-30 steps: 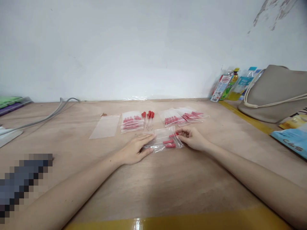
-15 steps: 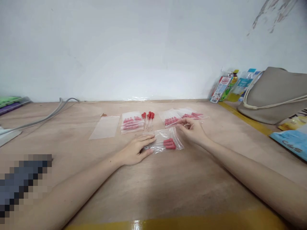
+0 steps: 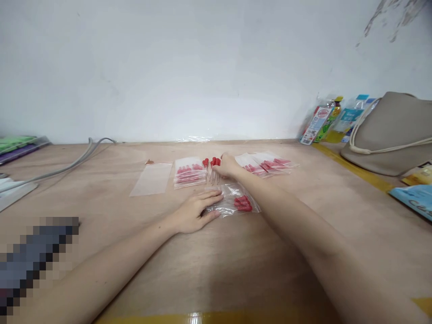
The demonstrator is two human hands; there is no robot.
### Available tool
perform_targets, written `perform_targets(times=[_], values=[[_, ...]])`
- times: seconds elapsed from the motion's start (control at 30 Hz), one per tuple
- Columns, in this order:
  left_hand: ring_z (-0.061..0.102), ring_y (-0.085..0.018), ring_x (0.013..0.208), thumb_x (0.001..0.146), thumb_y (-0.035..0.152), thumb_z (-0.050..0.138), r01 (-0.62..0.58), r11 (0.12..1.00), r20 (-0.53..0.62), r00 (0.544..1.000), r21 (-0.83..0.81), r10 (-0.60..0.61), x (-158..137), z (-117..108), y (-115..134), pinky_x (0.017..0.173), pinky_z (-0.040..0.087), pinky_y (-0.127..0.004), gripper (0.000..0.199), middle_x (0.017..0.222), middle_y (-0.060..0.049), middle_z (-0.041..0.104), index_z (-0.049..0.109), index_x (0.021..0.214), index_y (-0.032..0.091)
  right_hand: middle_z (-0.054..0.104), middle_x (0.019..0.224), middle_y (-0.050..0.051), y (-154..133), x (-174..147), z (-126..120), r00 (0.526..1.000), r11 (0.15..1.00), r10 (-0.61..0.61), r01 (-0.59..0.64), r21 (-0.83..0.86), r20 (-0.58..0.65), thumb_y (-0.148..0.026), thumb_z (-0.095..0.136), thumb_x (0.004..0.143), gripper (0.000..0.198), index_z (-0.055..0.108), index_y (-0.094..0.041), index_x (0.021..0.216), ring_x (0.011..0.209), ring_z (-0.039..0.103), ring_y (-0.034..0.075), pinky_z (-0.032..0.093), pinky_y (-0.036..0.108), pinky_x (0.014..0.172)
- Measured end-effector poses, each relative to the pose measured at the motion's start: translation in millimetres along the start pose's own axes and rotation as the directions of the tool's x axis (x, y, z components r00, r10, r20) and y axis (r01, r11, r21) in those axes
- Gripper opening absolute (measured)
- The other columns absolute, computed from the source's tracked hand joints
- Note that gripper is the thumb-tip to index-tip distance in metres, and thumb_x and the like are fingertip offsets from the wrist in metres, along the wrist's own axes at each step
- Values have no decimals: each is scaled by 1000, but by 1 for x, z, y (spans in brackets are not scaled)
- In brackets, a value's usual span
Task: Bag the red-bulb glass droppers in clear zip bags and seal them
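Observation:
My left hand [image 3: 199, 210] lies flat with spread fingers on the left end of a clear zip bag [image 3: 229, 191]. Inside that bag lie several red-handled thin-shafted pieces [image 3: 243, 203], their kind too small to make out. Beyond it, my right hand [image 3: 227, 166] is curled at a small group of loose red-handled pieces [image 3: 213, 163], thumb and finger closed at a red handle. The hand partly hides this group. Left of them is a stack of filled bags [image 3: 189, 172]; more filled bags [image 3: 270, 163] lie to the right, behind my right hand.
A flat, frosted bag [image 3: 151, 179] lies left of the stack. Grey cables [image 3: 72, 164] cross the left side, and a blurred dark object [image 3: 33, 256] is at front left. Bottles [image 3: 347, 119], a carton [image 3: 316, 125], a grey bag [image 3: 391, 135] and a blue packet [image 3: 413, 198] stand or lie right.
My right hand has moved left and away from me, from the clear bag's right end to the loose red-handled pieces. The left hand stays on the bag. The view has shifted slightly.

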State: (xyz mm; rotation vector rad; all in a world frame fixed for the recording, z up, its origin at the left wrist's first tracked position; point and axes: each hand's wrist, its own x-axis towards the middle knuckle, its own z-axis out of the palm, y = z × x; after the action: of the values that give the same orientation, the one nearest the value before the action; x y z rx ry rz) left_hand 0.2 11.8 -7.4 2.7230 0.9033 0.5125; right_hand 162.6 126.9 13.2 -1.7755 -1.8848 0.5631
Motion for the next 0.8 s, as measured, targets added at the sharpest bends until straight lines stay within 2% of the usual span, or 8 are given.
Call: perform_targets(times=[0.1, 0.27, 0.4, 0.47, 0.53, 0.63, 0.7, 0.8], values=[[42, -23, 126, 90, 35, 46, 8, 1000, 4, 1000, -5, -8, 0, 0, 0, 106, 34, -43, 43, 135, -11, 46, 48, 129, 18, 67, 86, 17, 2, 3, 0, 999, 1000, 28, -28, -1, 45, -26, 61, 73, 47, 48, -5, 112, 55, 63, 19, 46, 26, 46], [42, -23, 126, 90, 35, 46, 7, 1000, 1, 1000, -9, -7, 0, 0, -1, 105, 35, -44, 43, 136, -10, 45, 47, 129, 20, 67, 72, 16, 8, 0, -15, 997, 999, 42, -41, -29, 57, -20, 60, 72, 24, 59, -6, 92, 55, 63, 21, 46, 27, 49], [42, -23, 126, 90, 36, 46, 12, 1000, -1, 1000, -9, -12, -1, 1, -2, 105, 35, -44, 43, 136, -10, 45, 47, 129, 20, 68, 83, 13, 22, -15, -37, 998, 1000, 8, -8, 0, -56, -19, 56, 73, 40, 50, -7, 110, 66, 65, 18, 48, 23, 58], [42, -23, 126, 90, 37, 46, 15, 1000, -2, 1000, -7, -15, -1, 1, -2, 106, 34, -45, 43, 136, -9, 45, 47, 129, 20, 66, 72, 6, 39, -27, -46, 993, 991, -19, 34, 128, -118, -18, 51, 74, 45, 43, -9, 118, 60, 63, 15, 49, 22, 55], [41, -23, 127, 90, 37, 45, 21, 1000, 2, 1000, -2, -21, -1, 1, -3, 106, 33, -45, 44, 137, -9, 44, 46, 130, 20, 61, 66, -1, 61, -41, -51, 973, 942, 0, 78, 328, -232, -18, 48, 74, 50, 37, -13, 122, 52, 61, 13, 50, 23, 51], [41, -23, 127, 90, 38, 45, 24, 1000, 3, 1000, 3, -24, -1, 1, -3, 106, 33, -45, 44, 137, -9, 45, 45, 131, 21, 57, 75, -4, 94, -63, -52, 913, 821, 87, 161, 547, -400, -21, 53, 70, 58, 30, -20, 123, 47, 59, 11, 52, 26, 48], [42, -22, 126, 90, 37, 45, 20, 1000, -5, 1000, 2, -20, -1, 1, -3, 106, 33, -45, 45, 136, -8, 46, 44, 132, 22, 55, 78, -5, 108, -76, -50, 889, 739, 135, 203, 642, -437, -23, 58, 67, 57, 31, -22, 117, 49, 59, 11, 54, 27, 46], [43, -22, 125, 89, 36, 46, 12, 1000, -13, 1000, 0, -12, 0, 0, -2, 105, 34, -46, 46, 135, -8, 47, 42, 133, 22, 53, 73, -8, 113, -89, -45, 889, 627, 217, 190, 756, -403, -21, 64, 63, 51, 32, -24, 103, 49, 60, 11, 56, 27, 48]])
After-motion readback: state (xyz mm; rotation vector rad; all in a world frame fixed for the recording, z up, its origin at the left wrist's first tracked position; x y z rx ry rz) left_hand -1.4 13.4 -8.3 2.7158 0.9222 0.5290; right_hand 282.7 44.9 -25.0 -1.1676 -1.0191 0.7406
